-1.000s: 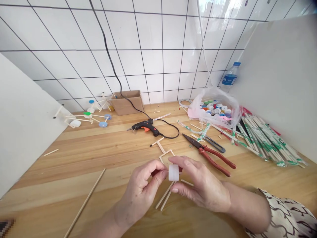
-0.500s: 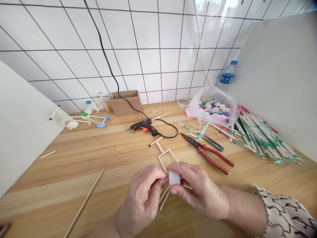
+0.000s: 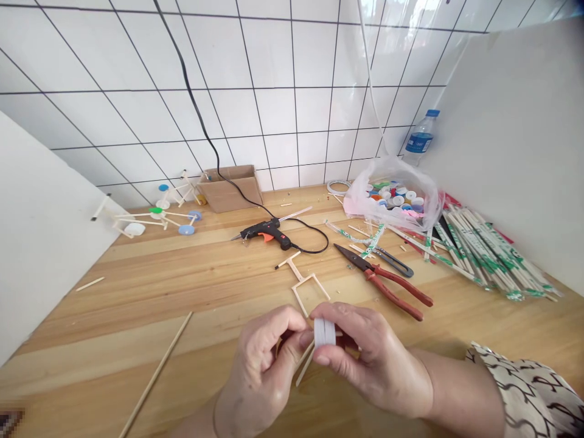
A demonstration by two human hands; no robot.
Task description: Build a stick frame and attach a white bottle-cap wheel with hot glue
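Observation:
Low in the middle of the head view, my right hand [image 3: 369, 359] pinches a small white bottle cap [image 3: 324, 332] between thumb and fingers. My left hand [image 3: 264, 365] meets it from the left, fingers curled, thumb and forefinger pressed against the cap's left side. Under both hands lies a frame of thin wooden sticks [image 3: 305, 285] on the wooden table [image 3: 182, 286]; its near part is hidden by my fingers, and two sticks poke out below the cap.
A black glue gun [image 3: 267, 231] with its cord lies behind the frame. Red-handled pliers [image 3: 387, 283] lie to the right, with wrapped chopsticks [image 3: 483, 252], a bag of caps [image 3: 395, 198] and a water bottle [image 3: 418, 139]. Stick-and-cap models [image 3: 155, 216], a cardboard box [image 3: 230, 187] and a long stick [image 3: 157, 371] sit left.
Both hands have drawn slightly nearer and lower with the cap; the cap now shows edge-on and the left fingers have closed in on it.

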